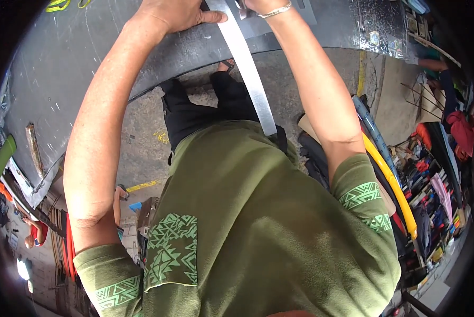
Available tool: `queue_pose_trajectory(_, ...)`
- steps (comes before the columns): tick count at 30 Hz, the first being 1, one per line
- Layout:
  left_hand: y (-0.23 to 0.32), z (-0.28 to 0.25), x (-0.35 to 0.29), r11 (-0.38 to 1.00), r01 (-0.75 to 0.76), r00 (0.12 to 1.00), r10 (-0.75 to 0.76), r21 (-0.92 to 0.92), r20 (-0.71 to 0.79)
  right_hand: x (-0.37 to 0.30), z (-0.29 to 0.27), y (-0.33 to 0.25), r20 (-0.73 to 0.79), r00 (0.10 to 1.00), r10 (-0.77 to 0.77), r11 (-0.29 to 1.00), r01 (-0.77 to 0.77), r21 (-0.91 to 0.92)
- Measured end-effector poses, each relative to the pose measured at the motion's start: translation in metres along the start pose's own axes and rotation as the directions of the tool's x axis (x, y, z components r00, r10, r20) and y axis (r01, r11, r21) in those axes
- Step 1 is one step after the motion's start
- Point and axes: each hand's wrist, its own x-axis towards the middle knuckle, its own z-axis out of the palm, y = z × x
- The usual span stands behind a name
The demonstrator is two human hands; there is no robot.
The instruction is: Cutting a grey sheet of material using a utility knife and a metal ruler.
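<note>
"Head view: what do we list first?"
"One metal strip (246, 66): long, flat, silver, its near end overhanging the dark tabletop (105, 53) toward our green shirt (268, 211)."
"Its place?"
"Between our left hand (176, 13), thumb on its left edge, fingers cropped, and our right hand (263, 4), just beside, mostly cropped. Whether either grips, we cannot tell."

Strip (246, 63): was flat, silver, narrow | lay across near edge of table (57, 79) | far end ran out of view | near end projected bodyward
</note>
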Motion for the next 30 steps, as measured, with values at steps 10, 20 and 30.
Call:
queue_pose_trajectory(10,0.018,-0.028,0.002,1.0,-0.012,1.0,0.013,-0.025,0.018,0.023,-0.02,0.049,-0.016,0.999,0.046,0.994,-0.044,0.097)
queue_pose_trajectory(20,-0.005,0.008,0.004,0.998,-0.058,0.992,0.054,-0.035,-0.11,0.025,-0.016,0.052,-0.014,0.999,0.031,0.995,-0.029,0.093)
queue_pose_trajectory(30,0.007,-0.014,0.004,0.999,-0.028,0.998,0.025,-0.044,-0.053,0.019,-0.013,0.049,-0.016,0.999,-0.032,0.994,0.033,0.101)
